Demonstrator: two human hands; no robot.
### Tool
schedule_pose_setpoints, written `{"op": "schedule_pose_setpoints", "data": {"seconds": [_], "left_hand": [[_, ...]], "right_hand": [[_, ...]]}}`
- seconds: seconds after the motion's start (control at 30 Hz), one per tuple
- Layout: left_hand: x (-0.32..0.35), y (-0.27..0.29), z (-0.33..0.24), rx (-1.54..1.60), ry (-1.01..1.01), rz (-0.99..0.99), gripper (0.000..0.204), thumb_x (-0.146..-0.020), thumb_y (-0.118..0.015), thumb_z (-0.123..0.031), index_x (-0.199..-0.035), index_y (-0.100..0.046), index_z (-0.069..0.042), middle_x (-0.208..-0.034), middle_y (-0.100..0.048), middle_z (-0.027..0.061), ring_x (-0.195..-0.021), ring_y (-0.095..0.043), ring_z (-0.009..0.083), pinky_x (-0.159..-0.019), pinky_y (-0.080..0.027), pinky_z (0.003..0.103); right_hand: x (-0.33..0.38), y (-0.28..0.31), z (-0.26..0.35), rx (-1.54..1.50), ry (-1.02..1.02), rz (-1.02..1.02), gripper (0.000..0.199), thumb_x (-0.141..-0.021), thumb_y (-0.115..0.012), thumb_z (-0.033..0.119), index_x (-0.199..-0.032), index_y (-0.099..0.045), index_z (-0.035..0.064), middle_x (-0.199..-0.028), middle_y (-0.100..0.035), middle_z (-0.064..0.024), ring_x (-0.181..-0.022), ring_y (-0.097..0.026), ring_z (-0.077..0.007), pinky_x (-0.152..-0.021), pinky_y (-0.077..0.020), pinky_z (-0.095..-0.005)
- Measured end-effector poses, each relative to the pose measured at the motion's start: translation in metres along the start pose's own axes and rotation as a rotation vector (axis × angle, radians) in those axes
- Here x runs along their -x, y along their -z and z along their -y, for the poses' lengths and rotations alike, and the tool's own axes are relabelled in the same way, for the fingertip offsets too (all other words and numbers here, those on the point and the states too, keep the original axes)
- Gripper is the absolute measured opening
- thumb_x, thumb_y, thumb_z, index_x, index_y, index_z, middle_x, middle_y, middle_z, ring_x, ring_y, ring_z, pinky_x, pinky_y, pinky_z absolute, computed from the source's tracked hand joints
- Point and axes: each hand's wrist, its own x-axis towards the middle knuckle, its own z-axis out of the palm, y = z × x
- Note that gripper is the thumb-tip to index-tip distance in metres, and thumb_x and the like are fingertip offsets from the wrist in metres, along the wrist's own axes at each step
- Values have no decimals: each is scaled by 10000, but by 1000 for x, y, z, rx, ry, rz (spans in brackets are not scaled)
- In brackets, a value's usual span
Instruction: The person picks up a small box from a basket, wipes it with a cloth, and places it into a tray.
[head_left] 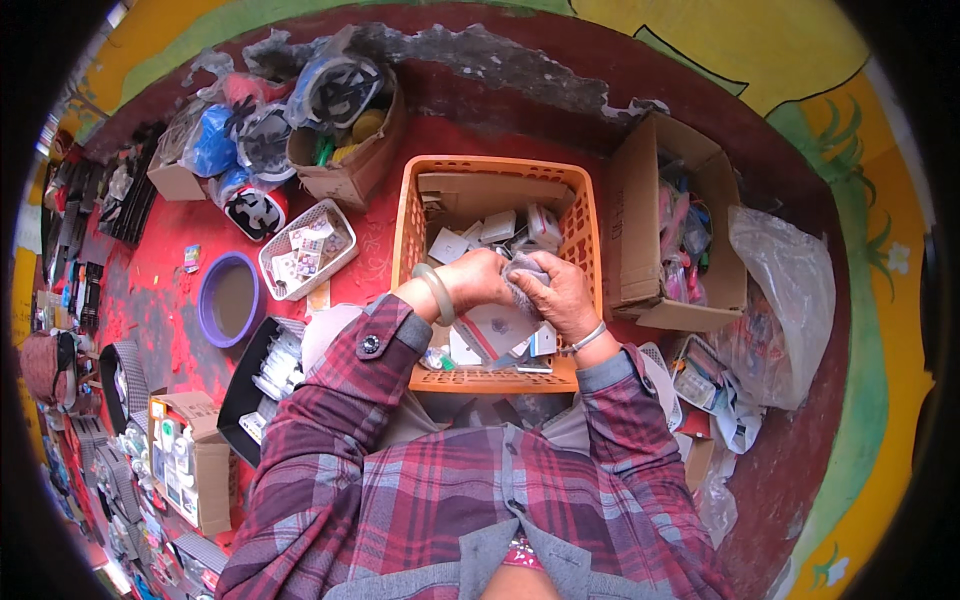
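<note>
Over an orange plastic basket (408, 215), my two hands meet around a small grey crumpled bundle (524, 276), its exact kind unclear. My right hand (568, 304) grips the bundle from the right, thumb across it. From the other side, my left hand (470, 284) pinches at its edge with closed fingers; the fingertips are partly hidden. Just below them is a flat white card in a clear sleeve (497, 330); whether a finger holds it is hidden. White cards and small packets (497, 227) fill the basket, beside a piece of cardboard (480, 186).
An open carton of bagged goods (640, 225) stands right of the basket, with a clear plastic bag (795, 290) beyond. To the left are a white tray (345, 262), a purple-rimmed basin (204, 300), a black bin (240, 390) and another carton (370, 165).
</note>
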Motion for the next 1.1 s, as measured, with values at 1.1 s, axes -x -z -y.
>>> {"op": "schedule_pose_setpoints", "data": {"seconds": [1.1], "left_hand": [[44, 32, -8, 557, -228, -93, 301, -799, -688, -124, -1054, -587, 2, -990, -635, 42, -887, -594, 110, -806, -476, 258]], "right_hand": [[7, 130, -48, -1204, -61, -366, 306, -888, -554, 356, -780, -562, 71, -674, -576, -30, -599, -555, -157, -564, -469, -293]]}}
